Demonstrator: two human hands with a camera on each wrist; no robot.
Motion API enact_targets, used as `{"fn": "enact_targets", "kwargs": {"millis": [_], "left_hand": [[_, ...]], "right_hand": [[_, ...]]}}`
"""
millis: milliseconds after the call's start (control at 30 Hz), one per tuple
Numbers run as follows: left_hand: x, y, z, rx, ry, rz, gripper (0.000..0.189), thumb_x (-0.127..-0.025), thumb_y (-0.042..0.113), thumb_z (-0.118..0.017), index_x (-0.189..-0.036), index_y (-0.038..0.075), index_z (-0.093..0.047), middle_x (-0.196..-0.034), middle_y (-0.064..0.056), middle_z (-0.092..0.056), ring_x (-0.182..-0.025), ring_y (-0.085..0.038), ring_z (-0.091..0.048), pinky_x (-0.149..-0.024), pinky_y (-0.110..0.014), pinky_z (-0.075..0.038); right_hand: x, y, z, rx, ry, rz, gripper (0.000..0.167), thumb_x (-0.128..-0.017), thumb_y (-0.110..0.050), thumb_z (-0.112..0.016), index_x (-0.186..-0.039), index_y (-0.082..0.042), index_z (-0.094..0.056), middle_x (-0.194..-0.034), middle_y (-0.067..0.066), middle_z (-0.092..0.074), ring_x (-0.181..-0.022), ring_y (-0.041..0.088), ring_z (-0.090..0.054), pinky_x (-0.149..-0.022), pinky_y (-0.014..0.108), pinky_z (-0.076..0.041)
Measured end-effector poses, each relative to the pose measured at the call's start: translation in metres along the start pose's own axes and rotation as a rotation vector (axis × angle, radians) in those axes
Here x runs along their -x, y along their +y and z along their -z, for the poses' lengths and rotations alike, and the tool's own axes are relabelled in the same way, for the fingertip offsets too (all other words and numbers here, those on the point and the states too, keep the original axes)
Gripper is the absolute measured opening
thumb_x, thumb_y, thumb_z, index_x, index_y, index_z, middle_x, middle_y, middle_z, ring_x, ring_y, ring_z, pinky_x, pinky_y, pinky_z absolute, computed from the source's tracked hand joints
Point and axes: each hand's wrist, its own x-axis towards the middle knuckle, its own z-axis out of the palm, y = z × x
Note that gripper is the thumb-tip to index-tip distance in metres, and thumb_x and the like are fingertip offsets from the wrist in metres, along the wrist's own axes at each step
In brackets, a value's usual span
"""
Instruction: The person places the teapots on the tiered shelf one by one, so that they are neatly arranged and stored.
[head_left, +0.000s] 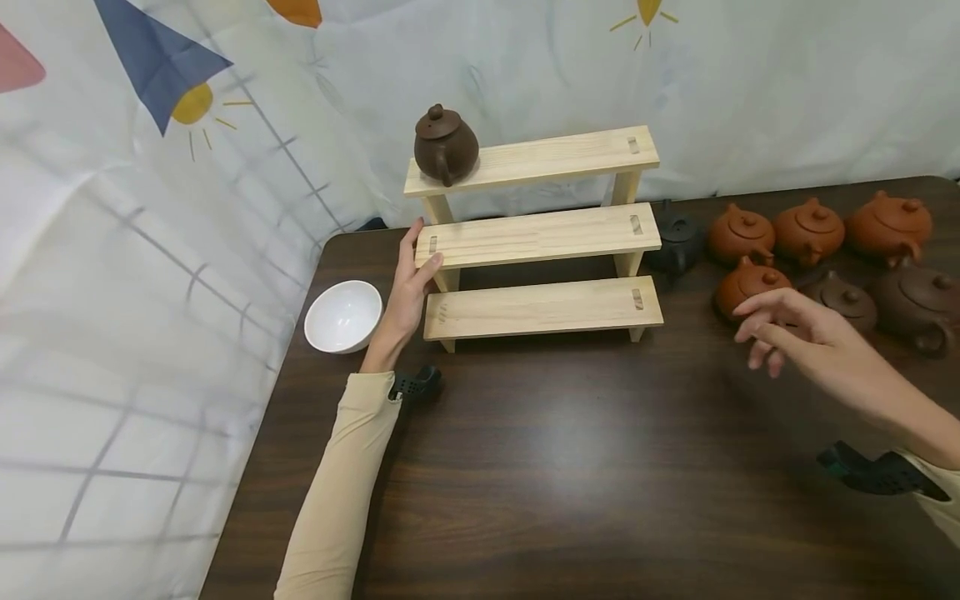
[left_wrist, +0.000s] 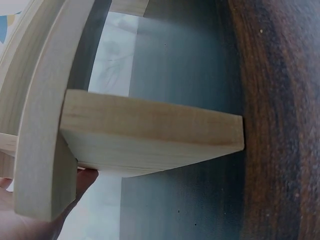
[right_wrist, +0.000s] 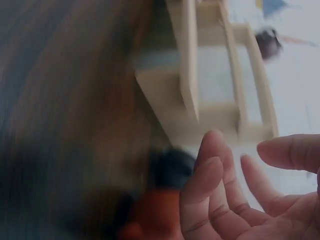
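A three-step wooden display stand stands at the back of the table. My left hand grips the left end of its middle step, thumb on the top face. In the left wrist view the stand's leg covers part of that hand. A dark brown teapot rests at the left end of the top step. My right hand is in the air by the teapots on the right, fingers loosely bent and holding nothing. Nearest to it is a small orange-red teapot, partly covered by the hand.
A white bowl sits left of the stand. Beside the stand's right end is a black teapot. Several orange-red and brown teapots, among them a large dark brown teapot, crowd the right side. A white curtain hangs behind the table.
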Motion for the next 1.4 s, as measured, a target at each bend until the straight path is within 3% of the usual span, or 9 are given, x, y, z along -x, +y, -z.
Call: {"fn": "enact_targets", "kwargs": {"millis": [167,267,400,433,667,933,1233,1400], "left_hand": [[-0.001,0.000,0.000,0.009,0.005,0.000,0.073,-0.107,0.016,-0.044,-0.166,0.001,-0.004,-0.170,-0.019,-0.009,-0.148,-0.028,-0.025,-0.119,-0.044,-0.025],[0.000,0.000,0.000,0.018,0.006,0.000,0.073,-0.107,0.015,-0.044,-0.166,0.001,-0.004,-0.169,-0.020,-0.009,-0.147,-0.029,-0.025,-0.118,-0.044,-0.025],[0.001,0.000,0.001,0.026,0.009,-0.002,0.073,-0.107,0.015,-0.044,-0.166,0.001,-0.004,-0.169,-0.021,-0.010,-0.145,-0.029,-0.026,-0.118,-0.045,-0.026],[0.001,0.000,0.001,0.026,0.009,-0.001,0.073,-0.107,0.015,-0.044,-0.166,0.001,-0.004,-0.169,-0.021,-0.010,-0.145,-0.029,-0.026,-0.118,-0.046,-0.026],[0.002,-0.001,0.000,0.024,0.003,0.002,0.074,-0.106,0.015,-0.044,-0.166,0.001,-0.003,-0.169,-0.020,-0.008,-0.147,-0.029,-0.024,-0.118,-0.047,-0.025],[0.001,-0.001,-0.002,0.023,-0.001,0.004,0.073,-0.107,0.015,-0.044,-0.166,0.001,-0.003,-0.170,-0.019,-0.008,-0.146,-0.029,-0.025,-0.117,-0.047,-0.026],[0.001,0.000,-0.001,0.022,-0.001,0.003,0.073,-0.107,0.015,-0.044,-0.166,0.002,-0.003,-0.169,-0.019,-0.009,-0.145,-0.030,-0.026,-0.117,-0.049,-0.027],[0.000,0.000,-0.001,0.015,-0.001,0.001,0.074,-0.107,0.016,-0.044,-0.166,0.002,-0.003,-0.170,-0.019,-0.007,-0.146,-0.030,-0.024,-0.118,-0.050,-0.025]], "right_hand": [[0.012,0.015,0.027,0.087,0.097,-0.099,0.024,-0.113,-0.013,-0.046,-0.128,-0.030,-0.052,-0.097,-0.014,-0.063,-0.075,0.013,-0.062,-0.059,0.028,-0.048],[0.015,0.023,0.033,0.171,0.100,-0.150,0.022,-0.113,-0.014,-0.044,-0.134,-0.016,-0.051,-0.096,-0.008,-0.063,-0.072,0.011,-0.062,-0.059,0.028,-0.050],[0.013,0.033,0.031,0.219,0.005,-0.214,0.038,-0.114,-0.016,-0.042,-0.142,0.010,-0.039,-0.098,0.007,-0.068,-0.071,0.011,-0.064,-0.060,0.031,-0.053],[0.012,0.034,0.030,0.219,-0.019,-0.226,0.041,-0.114,-0.017,-0.042,-0.143,0.012,-0.037,-0.099,0.009,-0.069,-0.071,0.011,-0.065,-0.060,0.032,-0.054],[0.003,0.039,0.019,0.085,-0.089,-0.248,0.047,-0.116,-0.020,-0.038,-0.144,0.018,-0.031,-0.097,-0.002,-0.073,-0.073,0.011,-0.068,-0.063,0.031,-0.056],[-0.005,0.048,0.011,-0.069,-0.128,-0.284,0.046,-0.117,-0.029,-0.030,-0.126,0.012,-0.049,-0.096,-0.002,-0.069,-0.077,0.016,-0.070,-0.065,0.035,-0.058],[-0.007,0.060,0.016,-0.201,-0.103,-0.278,0.039,-0.116,-0.032,-0.033,-0.115,-0.003,-0.058,-0.100,-0.002,-0.069,-0.082,0.020,-0.069,-0.068,0.036,-0.059],[-0.006,0.060,0.014,-0.209,-0.085,-0.257,0.038,-0.116,-0.029,-0.035,-0.109,0.001,-0.058,-0.100,-0.002,-0.070,-0.084,0.017,-0.068,-0.068,0.034,-0.058]]}}
